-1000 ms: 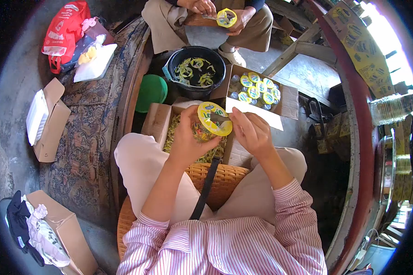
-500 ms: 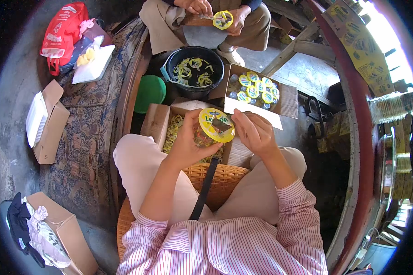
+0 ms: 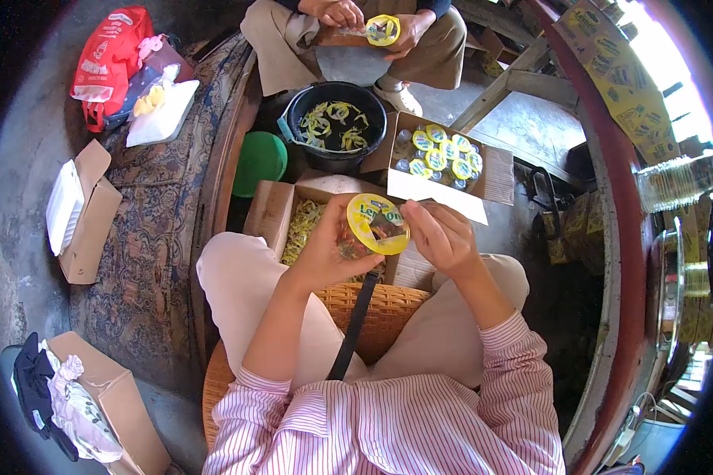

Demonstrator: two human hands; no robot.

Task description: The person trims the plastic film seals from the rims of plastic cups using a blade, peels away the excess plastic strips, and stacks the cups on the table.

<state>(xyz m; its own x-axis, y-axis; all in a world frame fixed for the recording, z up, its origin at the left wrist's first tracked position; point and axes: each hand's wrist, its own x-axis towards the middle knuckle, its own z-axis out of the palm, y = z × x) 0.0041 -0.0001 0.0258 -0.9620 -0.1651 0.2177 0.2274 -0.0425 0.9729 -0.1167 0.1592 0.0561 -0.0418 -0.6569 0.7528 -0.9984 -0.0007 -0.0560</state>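
My left hand (image 3: 318, 252) is wrapped round a clear plastic cup (image 3: 376, 225) with a yellow printed film lid reading "Lemon", tilted so its top faces me. Part of the lid's middle looks dark and see-through. My right hand (image 3: 442, 239) is closed in a pinch at the cup's right rim; whatever its fingers hold is hidden. Under my hands sits an open cardboard box (image 3: 271, 212) full of shredded yellow strips (image 3: 305, 226).
Ahead stands a black bucket (image 3: 291, 127) with yellow rings in it. Right of it, a carton (image 3: 495, 170) holds several lidded cups (image 3: 449, 149). A green lid (image 3: 260, 162) lies left. Opposite, a person's hands (image 3: 408, 36) hold a similar cup (image 3: 382, 30).
The cup in my left hand has shifted slightly right and down and turned a little. My right hand keeps its pinch near the rim. The other person's cup has moved slightly.
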